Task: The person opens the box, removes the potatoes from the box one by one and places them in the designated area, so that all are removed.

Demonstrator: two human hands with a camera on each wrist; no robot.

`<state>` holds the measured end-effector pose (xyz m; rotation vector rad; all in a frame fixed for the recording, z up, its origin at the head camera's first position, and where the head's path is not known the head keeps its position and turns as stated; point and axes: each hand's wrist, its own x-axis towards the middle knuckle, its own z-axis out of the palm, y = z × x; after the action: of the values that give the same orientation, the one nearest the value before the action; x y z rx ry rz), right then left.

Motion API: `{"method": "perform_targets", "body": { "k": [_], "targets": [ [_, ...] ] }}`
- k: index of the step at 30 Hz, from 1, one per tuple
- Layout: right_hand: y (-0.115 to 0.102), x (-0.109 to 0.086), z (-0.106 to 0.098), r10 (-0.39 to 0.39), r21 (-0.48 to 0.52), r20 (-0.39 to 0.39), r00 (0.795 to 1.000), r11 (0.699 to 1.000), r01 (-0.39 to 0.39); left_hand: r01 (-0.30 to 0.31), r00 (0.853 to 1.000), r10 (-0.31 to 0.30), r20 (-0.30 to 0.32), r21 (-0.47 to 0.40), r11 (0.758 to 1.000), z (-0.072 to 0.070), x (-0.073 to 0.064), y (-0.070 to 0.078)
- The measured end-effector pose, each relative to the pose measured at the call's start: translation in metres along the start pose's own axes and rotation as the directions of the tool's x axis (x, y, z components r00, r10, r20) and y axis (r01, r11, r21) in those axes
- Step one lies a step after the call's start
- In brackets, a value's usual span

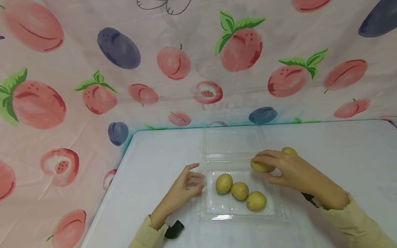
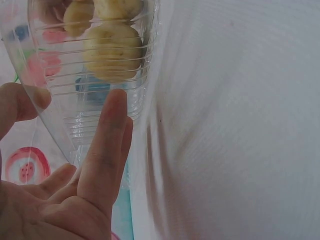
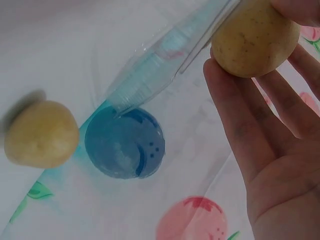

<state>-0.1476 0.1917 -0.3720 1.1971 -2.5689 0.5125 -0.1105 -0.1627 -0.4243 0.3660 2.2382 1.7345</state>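
while the right hand (image 1: pixel 286 169) pinches a potato (image 1: pixel 260 167) | left hand (image 1: pixel 183 186) loosely spread | beside clear container (image 1: pixel 221 207)

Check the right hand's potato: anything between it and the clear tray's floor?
Nothing visible blocks it. The right hand holds the potato near the back right corner of the clear tray; the lid is open behind, and three potatoes inside leave bare floor front left.
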Motion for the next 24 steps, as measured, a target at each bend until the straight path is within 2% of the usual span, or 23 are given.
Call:
{"method": "perform_targets", "body": {
  "k": [11,24],
  "targets": [
    [0.004,-0.008,-0.008,0.083,-0.044,0.014,0.996,0.996,-0.083,0.004,1.000,-0.004,-0.004,-0.001,1.000,0.000,0.000,0.000],
    [0.014,-0.018,-0.013,0.080,-0.064,-0.035,0.996,0.995,-0.082,0.006,1.000,-0.005,0.007,-0.001,1.000,0.000,0.000,0.002]
  ]
}}
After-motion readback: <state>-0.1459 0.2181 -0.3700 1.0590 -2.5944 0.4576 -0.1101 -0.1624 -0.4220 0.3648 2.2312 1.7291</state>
